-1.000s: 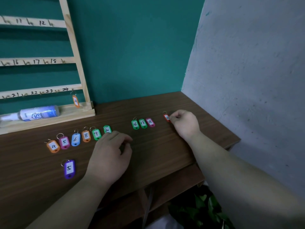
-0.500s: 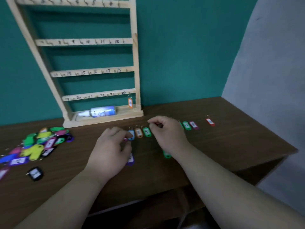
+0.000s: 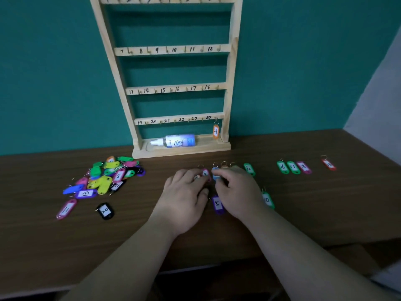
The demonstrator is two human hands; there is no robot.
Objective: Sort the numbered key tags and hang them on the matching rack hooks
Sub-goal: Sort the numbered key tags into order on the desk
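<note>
Key tags at the sorting stage, spread on the worktop near the foot of the rack. To the left and nearer than the rack lies the unsorted heap. In front of the rack and off to the right, a line of tags runs in rising number with the rings pointing far, an order that would seem to let each be lifted by its ring and taken to its hook in turn. The gap between the green 10 and the 16, 17, 18 group presumably keeps room for numbers not yet found. A purple 5 and a second green 10 lie nearer than the line, probably set apart as duplicates. Both hands work at the left end of the line. The left hand has curled fingers with the tips by the pink tag, and the right hand curls onto the blue tag — whether either truly pinches a tag cannot be told, as the fingertips hide the contact. Only the orange tag 24 hangs on its hook, at the right end of the lowest rail, so hanging has barely begun. A spray bottle lies on the rack's base.
</note>
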